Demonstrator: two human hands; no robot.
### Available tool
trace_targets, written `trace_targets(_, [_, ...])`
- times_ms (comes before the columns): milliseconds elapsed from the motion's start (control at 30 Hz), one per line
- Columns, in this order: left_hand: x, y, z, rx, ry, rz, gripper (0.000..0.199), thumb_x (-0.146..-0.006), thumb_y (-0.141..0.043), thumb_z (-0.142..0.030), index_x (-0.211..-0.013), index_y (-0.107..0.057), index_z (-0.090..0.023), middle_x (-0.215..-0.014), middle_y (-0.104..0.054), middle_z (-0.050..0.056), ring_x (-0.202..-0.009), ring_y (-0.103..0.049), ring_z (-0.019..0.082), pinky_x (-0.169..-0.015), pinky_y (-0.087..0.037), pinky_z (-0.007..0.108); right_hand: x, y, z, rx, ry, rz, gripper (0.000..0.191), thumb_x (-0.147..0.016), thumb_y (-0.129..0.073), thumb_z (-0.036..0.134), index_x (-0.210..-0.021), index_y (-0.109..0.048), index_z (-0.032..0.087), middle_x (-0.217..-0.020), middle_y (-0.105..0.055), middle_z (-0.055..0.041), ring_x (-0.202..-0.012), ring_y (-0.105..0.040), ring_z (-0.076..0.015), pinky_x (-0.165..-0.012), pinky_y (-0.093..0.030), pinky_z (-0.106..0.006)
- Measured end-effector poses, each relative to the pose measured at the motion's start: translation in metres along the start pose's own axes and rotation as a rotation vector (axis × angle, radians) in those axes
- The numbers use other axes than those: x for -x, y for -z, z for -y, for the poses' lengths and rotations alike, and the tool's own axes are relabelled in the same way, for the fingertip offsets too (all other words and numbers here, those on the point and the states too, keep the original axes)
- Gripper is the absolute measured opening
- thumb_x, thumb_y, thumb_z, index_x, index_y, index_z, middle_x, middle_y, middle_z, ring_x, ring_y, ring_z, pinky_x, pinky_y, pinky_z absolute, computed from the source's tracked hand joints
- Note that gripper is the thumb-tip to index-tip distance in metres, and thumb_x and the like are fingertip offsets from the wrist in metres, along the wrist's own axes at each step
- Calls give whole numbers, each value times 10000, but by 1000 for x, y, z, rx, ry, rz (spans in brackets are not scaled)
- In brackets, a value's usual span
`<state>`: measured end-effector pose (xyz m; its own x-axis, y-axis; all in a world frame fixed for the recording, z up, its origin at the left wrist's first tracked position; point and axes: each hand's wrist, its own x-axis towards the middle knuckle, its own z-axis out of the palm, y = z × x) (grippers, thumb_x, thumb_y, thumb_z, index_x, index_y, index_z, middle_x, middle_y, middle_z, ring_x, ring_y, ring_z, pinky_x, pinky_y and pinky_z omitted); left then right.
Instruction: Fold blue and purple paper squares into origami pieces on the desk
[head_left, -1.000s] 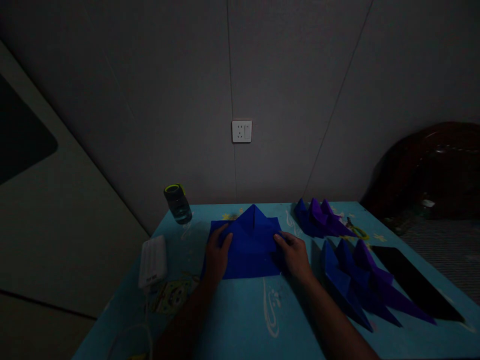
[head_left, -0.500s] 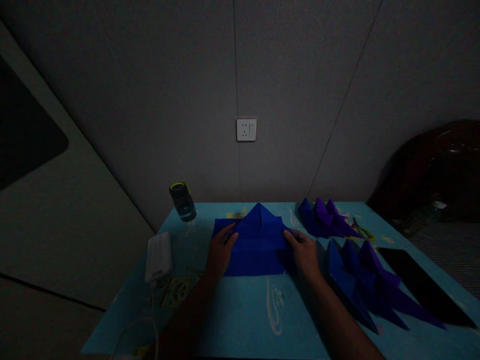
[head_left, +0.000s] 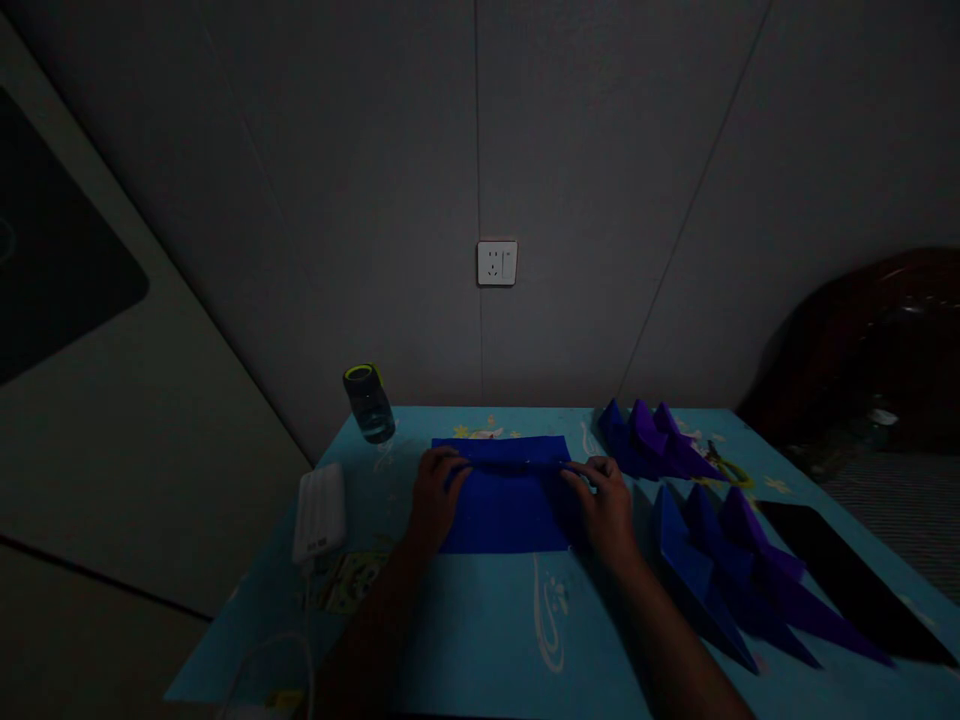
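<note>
Evenly, both hands (head_left: 435, 500) (head_left: 607, 508) clamped on rectangular blue paper (head_left: 502, 515), its fold (head_left: 517, 466) raised, sharp-peaked folded shapes (head_left: 684, 560) nearby

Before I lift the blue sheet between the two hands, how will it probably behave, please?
The blue sheet is probably light and rather floppy, since it looks thin. It may keep creases well: the similar-looking folded pieces at the right rise in sharp points.

Dim | soft shadow on blue sheet (head_left: 502, 512) beside right hand (head_left: 606, 508) | weak glints on reddish furniture (head_left: 847, 315) | edges stretched
</note>
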<state>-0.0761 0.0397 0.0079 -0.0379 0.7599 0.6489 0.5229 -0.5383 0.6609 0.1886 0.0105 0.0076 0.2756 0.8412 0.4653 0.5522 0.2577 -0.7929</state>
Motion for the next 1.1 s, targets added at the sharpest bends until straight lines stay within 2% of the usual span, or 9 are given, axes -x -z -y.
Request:
trace_targets(100, [3, -1, 0, -86, -16, -39, 133, -888, -592, -316, -904, -694, -234, -969, -554, 44, -915, -602, 201, -877, -517, 367, 1, -1, 0, -25, -17, 21, 380, -841, -590, 553, -915, -772, 228, -896, -536, -55, -855, -564, -229, -814, -468, -377])
trace_targets(233, [8, -3, 1, -117, 1, -36, 133, -903, -580, -306, -952, -686, -244, -960, -555, 38, -902, -611, 198, -861, -523, 353, 2, -3, 1, -100, -33, 33, 306, -839, -614, 483, -899, -763, 223, -1074, -585, -92, -1015, -580, -266, -922, -445, -414])
trace_targets(367, [10, -4, 3, -17, 36, -7, 121, -912, -570, -288, -944, -672, -232, -1065, -559, 48, -890, -629, 179, -822, -544, 342, 1, -3, 2, -174, -67, 31, 259, -821, -637, 441, -886, -755, 220, -1186, -611, -106, -1115, -567, -287, -980, -426, -435])
trace_targets(500, [8, -6, 4, 53, -11, -24, 69, -893, -594, -234, -936, -648, -224, -1104, -594, 45, -1023, -605, 200, -938, -494, 383, -1, -1, 5, -251, -106, 27, 232, -795, -665, 430, -863, -750, 226, -1225, -634, -102, -1149, -571, -297, -1022, -400, -455])
trace_targets(700, [7, -4, -3, 226, 33, 8, 81, -879, -584, -196, -953, -605, -220, -1161, -604, 55, -1087, -580, 203, -943, -472, 365, -1, 4, 15, -363, -168, 44, 244, -759, -705, 435, -844, -751, 211, -1391, -552, -129, -1219, -538, -336, -1015, -393, -466])
trace_targets(767, [8, -3, -5, 275, 50, 34, 90, -875, -573, -187, -957, -589, -219, -1201, -595, 62, -1097, -580, 202, -921, -479, 352, -2, 5, 17, -416, -202, 49, 252, -736, -722, 440, -838, -749, 211, -1333, -599, -123, -1172, -566, -327, -969, -424, -440])
trace_targets(867, [11, -3, -6, 341, 64, 96, 105, -873, -553, -185, -974, -554, -215, -1255, -599, 83, -1077, -606, 204, -869, -497, 342, -3, 7, 17, -461, -269, 85, 280, -701, -748, 449, -850, -736, 212, -998, -722, -79, -893, -644, -260, -771, -481, -353])
trace_targets(967, [15, -4, -4, 392, 52, 175, 107, -890, -539, -197, -993, -519, -215, -1253, -639, 99, -1099, -624, 216, -888, -497, 365, -3, 8, 15, -483, -301, 107, 306, -691, -761, 452, -867, -711, 208, -716, -667, -9, -639, -564, -174, -583, -419, -272])
trace_targets(1100, [14, -1, -1, 372, -30, 245, 160, -904, -537, -193, -1060, -565, -213, -1191, -692, 88, -1120, -634, 217, -953, -485, 387, -2, 9, 12, -549, -286, 95, 292, -694, -764, 447, -838, -688, 204, -645, -613, 18, -589, -510, -144, -544, -380, -247])
